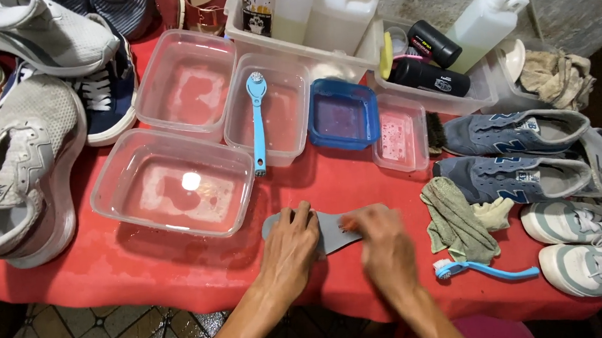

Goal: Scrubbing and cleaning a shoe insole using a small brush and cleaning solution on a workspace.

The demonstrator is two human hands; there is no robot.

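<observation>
Red-covered worktop (145, 261), wet and crowded. Left hand (288, 244) pressed flat, fingers spread, pinning a grey insole (334, 231) at the near edge; right hand (384, 244) blurred over its other end, grip impossible to tell. Best kept pinned firmly, strokes short. Beyond: clear water tub (175, 181), blue brush (259, 119), green rag (457, 225), grey sneakers (519, 154).

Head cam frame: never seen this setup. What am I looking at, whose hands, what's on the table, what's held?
There is no robot here: one camera on a person's head looks down at their own bare hands. The left hand presses flat on a grey shoe insole lying on the red table. The right hand is blurred over the insole's other end; whether it grips anything cannot be told. Behind are clear tubs of water, one with a light blue brush across it, and a small blue tub. Sneakers lie on both sides, with a green rag and a blue toothbrush on the right.
</observation>
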